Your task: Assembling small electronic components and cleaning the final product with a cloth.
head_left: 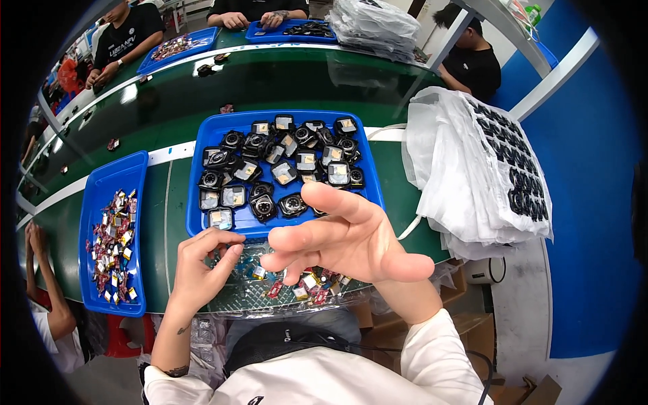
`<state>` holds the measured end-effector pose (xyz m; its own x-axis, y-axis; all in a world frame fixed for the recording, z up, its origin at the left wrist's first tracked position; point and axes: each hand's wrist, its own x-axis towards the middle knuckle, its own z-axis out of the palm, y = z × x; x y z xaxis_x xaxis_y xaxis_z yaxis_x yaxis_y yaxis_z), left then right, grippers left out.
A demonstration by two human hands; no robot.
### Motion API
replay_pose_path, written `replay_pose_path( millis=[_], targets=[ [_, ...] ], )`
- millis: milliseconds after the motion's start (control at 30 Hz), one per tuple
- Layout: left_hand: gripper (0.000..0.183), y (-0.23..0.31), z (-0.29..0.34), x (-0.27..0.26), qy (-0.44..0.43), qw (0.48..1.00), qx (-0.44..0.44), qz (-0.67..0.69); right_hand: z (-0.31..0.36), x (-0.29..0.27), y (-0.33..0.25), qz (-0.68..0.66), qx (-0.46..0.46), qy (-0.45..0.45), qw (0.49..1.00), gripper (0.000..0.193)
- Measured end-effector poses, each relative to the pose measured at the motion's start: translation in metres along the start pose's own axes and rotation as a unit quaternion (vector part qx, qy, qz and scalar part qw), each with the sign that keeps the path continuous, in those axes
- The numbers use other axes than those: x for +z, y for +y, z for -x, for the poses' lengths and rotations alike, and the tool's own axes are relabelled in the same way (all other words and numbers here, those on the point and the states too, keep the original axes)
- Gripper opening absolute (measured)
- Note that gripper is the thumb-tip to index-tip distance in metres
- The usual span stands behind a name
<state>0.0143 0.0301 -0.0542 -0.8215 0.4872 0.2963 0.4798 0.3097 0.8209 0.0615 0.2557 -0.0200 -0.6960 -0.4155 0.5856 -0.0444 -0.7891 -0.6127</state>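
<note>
My right hand (344, 236) is raised close to the camera, palm showing and fingers spread, holding nothing. It covers the near right part of a blue tray (196, 169) full of black smartwatch cases (263, 207). By that tray's near left corner is my left hand (206, 263), its fingers loosely bent and the thumb a little apart from the index finger. Nothing shows between them. Below both hands lies a clear plastic tray (246, 295), where small red circuit boards with batteries (310, 280) are heaped. My right hand hides some of them.
A narrower blue tray (143, 202) of small boards and batteries stands at left. Stacked white sheets (439, 155) carrying black parts rise at right. Beyond runs a green conveyor belt (270, 81) with scattered pieces. Several people work around it, near a metal frame post (553, 74).
</note>
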Motion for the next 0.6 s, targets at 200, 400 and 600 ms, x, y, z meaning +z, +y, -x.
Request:
replay_pose_path(
  millis=[200,400,600],
  targets=[
    [0.01,-0.004,0.002,-0.001,-0.003,1.0,0.018,0.001,-0.005,0.0,0.004,-0.052,-0.058,-0.065,0.995,0.129],
    [0.01,-0.004,0.001,0.0,-0.013,1.0,0.026,-0.008,-0.001,0.004,-0.002,0.006,-0.025,-0.076,0.997,0.131],
    [0.01,-0.001,0.001,0.0,-0.015,1.0,0.014,-0.009,-0.001,0.009,-0.007,0.019,-0.013,-0.06,0.998,0.132]
  ],
)
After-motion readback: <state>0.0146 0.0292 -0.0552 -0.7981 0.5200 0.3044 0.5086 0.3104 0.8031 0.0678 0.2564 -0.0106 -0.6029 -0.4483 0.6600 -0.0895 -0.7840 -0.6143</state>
